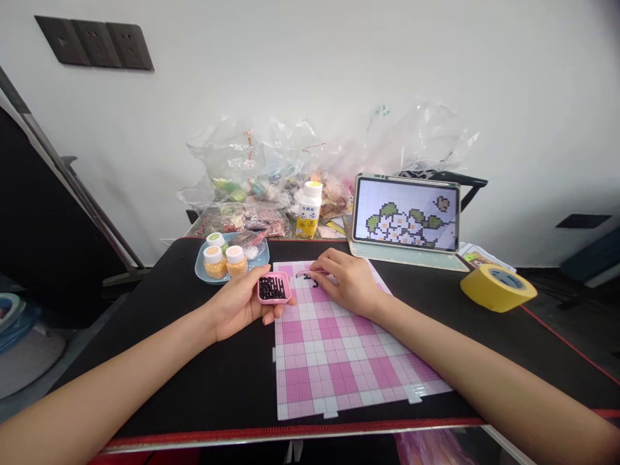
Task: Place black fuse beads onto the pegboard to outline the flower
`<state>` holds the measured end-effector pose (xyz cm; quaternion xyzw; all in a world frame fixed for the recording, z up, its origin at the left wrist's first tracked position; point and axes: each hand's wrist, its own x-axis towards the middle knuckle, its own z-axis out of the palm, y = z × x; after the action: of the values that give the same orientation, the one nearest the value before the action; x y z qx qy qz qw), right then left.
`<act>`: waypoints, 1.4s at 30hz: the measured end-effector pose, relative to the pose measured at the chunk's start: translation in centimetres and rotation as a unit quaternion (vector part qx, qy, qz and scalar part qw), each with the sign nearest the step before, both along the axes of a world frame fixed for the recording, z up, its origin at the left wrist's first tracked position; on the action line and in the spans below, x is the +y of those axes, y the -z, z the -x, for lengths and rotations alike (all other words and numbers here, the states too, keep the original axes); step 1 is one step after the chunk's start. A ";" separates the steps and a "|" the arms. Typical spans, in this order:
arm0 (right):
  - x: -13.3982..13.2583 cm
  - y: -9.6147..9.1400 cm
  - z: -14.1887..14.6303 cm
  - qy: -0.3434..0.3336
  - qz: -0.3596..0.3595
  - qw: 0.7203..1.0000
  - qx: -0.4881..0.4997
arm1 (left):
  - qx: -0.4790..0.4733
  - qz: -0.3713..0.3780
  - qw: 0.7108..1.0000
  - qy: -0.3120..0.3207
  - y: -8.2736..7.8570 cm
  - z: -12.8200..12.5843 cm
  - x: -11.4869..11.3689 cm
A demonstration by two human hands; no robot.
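Observation:
My left hand (245,300) holds a small pink tray (274,300) of black beads, some lined up in rows, beside the upper left edge of the pegboard. Between the fingers of my right hand (349,281) are pink tweezers (303,273), their tips over the board's upper left part. A few black beads (314,281) sit on the board by those fingers, partly hidden. The pegboard (314,374) has a pink and white checked pattern and lies flat on the black mat. Whether the tweezers grip a bead is too small to tell.
A blue tray (202,274) with bead jars (214,263) stands left of the board. Behind are a white and yellow bottle (309,212) and plastic bags (242,161) of beads. A tablet (405,213) displays a pixel flower pattern. Yellow tape (484,289) lies at right.

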<state>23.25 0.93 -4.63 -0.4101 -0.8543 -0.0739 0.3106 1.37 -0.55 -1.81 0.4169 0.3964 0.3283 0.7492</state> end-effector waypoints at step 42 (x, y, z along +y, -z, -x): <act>0.1 0.3 0.0 -0.010 -0.012 1.000 0.010 | -0.009 0.008 1.000 0.001 0.0 0.0 -0.1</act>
<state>23.25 1.06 -4.92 -0.3988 -0.8540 -0.0770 0.3252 1.39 -0.65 -1.81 0.4081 0.3918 0.3284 0.7564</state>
